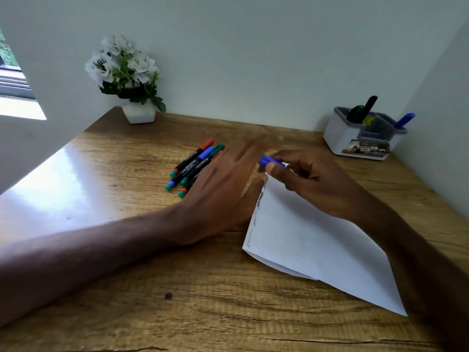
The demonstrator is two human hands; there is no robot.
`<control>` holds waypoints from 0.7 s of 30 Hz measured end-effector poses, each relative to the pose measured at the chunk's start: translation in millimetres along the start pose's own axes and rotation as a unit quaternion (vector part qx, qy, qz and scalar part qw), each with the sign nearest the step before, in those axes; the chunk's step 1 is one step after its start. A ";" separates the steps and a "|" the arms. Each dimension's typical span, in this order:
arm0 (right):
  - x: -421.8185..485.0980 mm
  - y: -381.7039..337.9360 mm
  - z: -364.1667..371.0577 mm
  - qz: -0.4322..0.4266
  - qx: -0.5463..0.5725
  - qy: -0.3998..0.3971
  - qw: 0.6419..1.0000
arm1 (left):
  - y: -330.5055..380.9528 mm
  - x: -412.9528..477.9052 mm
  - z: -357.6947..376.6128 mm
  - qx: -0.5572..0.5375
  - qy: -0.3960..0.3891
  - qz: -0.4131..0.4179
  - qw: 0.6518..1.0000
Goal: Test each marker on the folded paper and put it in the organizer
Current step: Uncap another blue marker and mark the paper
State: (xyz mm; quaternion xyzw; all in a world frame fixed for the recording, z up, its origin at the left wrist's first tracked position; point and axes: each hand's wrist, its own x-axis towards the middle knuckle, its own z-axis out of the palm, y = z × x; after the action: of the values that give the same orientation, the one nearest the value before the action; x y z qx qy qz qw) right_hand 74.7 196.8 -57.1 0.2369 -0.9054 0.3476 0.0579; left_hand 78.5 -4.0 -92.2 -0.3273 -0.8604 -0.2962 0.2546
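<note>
A folded white paper (317, 240) lies on the wooden desk, with scribbles in dark ink along its left edge. My right hand (309, 184) rests over the paper's far corner and grips a blue marker (269, 161). My left hand (223, 184), blurred, hovers flat with fingers spread between the paper and a pile of several markers (195, 166) with red, blue and green caps. The white and grey organizer (360, 138) stands at the back right and holds a black marker (368, 105), a green one and a blue one (404, 120).
A white pot of white flowers (127, 77) stands at the desk's back left corner. Walls close the desk at the back and on the right. A window is at the far left. The desk's front edge lies below my arms.
</note>
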 end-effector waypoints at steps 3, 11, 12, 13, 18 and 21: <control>-1.2 -1.7 -0.6 -0.037 -0.013 -0.020 0.999 | 0.3 0.1 -0.6 0.057 -0.038 0.057 0.996; 1.1 3.9 -14.8 0.072 0.177 0.047 0.980 | -12.0 4.5 3.6 0.100 -0.003 -0.026 0.995; 2.7 4.6 -19.3 0.079 0.217 0.072 0.970 | -13.3 3.0 4.8 0.080 -0.004 -0.039 0.996; 4.0 5.8 -24.3 0.086 0.257 0.094 0.958 | -14.1 1.6 5.4 0.060 -0.009 -0.044 0.997; 5.9 9.3 -40.3 0.123 0.482 0.111 0.860 | -13.3 -1.5 7.0 -0.034 -0.034 -0.045 0.998; 5.4 14.0 -36.8 0.126 0.504 0.102 0.848 | -12.9 0.8 3.8 -0.042 -0.084 -0.038 0.995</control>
State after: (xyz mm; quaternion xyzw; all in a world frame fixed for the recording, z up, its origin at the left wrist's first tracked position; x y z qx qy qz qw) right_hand 61.2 227.9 -36.4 0.0802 -0.6167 0.7828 -0.0218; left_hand 67.9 -9.0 -98.7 -0.3287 -0.8774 -0.3125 0.1562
